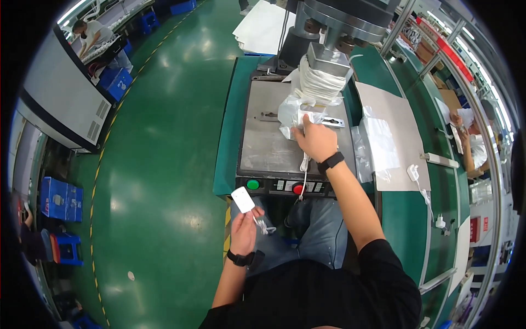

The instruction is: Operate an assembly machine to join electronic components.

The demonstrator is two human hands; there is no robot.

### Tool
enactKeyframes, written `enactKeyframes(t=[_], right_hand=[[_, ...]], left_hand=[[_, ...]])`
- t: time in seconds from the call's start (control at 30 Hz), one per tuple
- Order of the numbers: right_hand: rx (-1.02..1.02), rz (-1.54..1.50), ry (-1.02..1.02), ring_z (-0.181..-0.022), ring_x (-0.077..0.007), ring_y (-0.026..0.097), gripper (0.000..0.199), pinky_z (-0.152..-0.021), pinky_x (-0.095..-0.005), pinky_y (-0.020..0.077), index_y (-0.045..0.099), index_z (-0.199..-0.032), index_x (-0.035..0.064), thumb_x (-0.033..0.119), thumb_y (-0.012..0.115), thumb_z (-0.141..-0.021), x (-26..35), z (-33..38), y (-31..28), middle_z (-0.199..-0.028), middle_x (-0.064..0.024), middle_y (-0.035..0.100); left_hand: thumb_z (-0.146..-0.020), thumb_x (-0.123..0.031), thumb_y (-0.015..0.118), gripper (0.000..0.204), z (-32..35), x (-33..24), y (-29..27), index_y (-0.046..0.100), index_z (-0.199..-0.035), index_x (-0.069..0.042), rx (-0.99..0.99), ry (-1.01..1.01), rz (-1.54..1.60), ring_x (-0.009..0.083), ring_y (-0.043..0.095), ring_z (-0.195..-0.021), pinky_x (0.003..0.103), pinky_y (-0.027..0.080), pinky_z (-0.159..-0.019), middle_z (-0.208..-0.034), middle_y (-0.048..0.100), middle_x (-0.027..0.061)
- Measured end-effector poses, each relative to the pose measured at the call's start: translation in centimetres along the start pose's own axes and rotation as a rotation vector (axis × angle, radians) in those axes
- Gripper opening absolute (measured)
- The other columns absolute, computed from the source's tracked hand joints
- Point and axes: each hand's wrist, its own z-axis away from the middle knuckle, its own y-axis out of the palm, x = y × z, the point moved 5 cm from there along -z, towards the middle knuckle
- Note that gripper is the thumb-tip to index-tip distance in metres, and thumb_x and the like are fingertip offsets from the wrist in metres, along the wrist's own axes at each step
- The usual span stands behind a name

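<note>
Two hands work at a press station seen from the head view. Largest is the green floor (164, 164), which fills the left half of the view, with blue crates (60, 200) standing at its left edge. Next is the press machine (334, 22), whose grey column and head rise at the top centre. Below the head lies the grey metal bed plate (268, 148), set in a green frame. A control strip along the front edge of the plate carries a green button (252, 184) and a red button (298, 189).

To the right of the plate, a grey mat (394, 109) lies on the green bench, and clear plastic bags (378, 145) lie on the mat. A white adapter with cable (413, 173) rests at the mat's near right corner.

The right hand (315, 140) reaches over the plate and closes on a white part (307, 116) wrapped in clear film, directly under the press head. A white cable (304, 167) hangs from this hand down toward the control strip.

The left hand (244, 227) is held low, above the lap and left of the control strip. It grips a flat white adapter (243, 199) between thumb and fingers, with a short white lead trailing to the right.
</note>
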Motion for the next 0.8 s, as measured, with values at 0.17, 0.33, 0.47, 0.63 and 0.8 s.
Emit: enactKeyframes(t=[0.17, 0.33, 0.47, 0.63, 0.8], right_hand=[[0.02, -0.182, -0.102, -0.077, -0.038, 0.07, 0.057, -0.068, -0.0467, 0.0554, 0.061, -0.13, 0.003, 0.045, 0.063, -0.091, -2.7, 0.6, -1.5, -0.078, -0.0154, 0.072], [-0.095, -0.631, -0.002, -0.075, -0.0192, 0.065, 0.036, -0.069, -0.0343, 0.0515, 0.067, -0.111, -0.0031, 0.03, 0.065, -0.097, -6.8, 8.4, -4.4, -0.079, -0.012, 0.068], [0.118, -0.874, 0.417, -0.078, -0.024, 0.066, 0.036, -0.071, -0.0326, 0.0501, 0.067, -0.085, -0.0039, 0.028, 0.061, -0.099, -9.0, 17.2, -0.8, -0.085, -0.0149, 0.069], [-0.079, -1.018, 0.014, -0.082, -0.0277, 0.063, 0.032, -0.076, -0.0381, 0.0497, 0.066, -0.09, -0.0016, 0.027, 0.057, -0.102, -10.6, 20.1, 2.0, -0.08, -0.0128, 0.062], [0.129, -0.718, -0.161, -0.111, -0.0402, 0.062, 0.072, -0.092, -0.0454, 0.0496, 0.057, -0.125, -0.0091, 0.052, 0.069, -0.09, -7.1, 19.6, -2.7, -0.107, -0.0252, 0.067]], left_hand=[[-0.108, -0.017, 0.046, 0.021, -3.9, -0.4, 0.5, 0.057, -0.098, -0.002, 0.025, 0.088, -0.087, 0.0227, 0.056, -0.104, 0.041, 0.041, -0.102, -0.104, 0.06, 0.0113], [-0.108, -0.017, 0.046, 0.02, -5.9, -0.6, 0.7, 0.057, -0.101, -0.002, 0.067, 0.112, -0.217, 0.0212, 0.058, -0.105, 0.04, 0.043, -0.102, -0.106, 0.062, 0.011], [-0.107, -0.015, 0.046, 0.019, -6.8, 0.0, 0.4, 0.059, -0.106, 0.0, 0.03, 0.058, -0.313, 0.0204, 0.059, -0.106, 0.038, 0.043, -0.102, -0.11, 0.064, 0.0118], [-0.107, -0.013, 0.045, 0.021, -6.6, 0.1, 0.1, 0.059, -0.113, 0.002, 0.068, 0.035, -0.501, 0.0207, 0.06, -0.106, 0.037, 0.045, -0.099, -0.114, 0.065, 0.0131], [-0.104, -0.014, 0.048, 0.026, -5.6, -1.2, 5.8, 0.057, -0.119, 0.005, 0.367, 0.172, -0.555, 0.024, 0.06, -0.109, 0.038, 0.046, -0.1, -0.121, 0.064, 0.0182]])
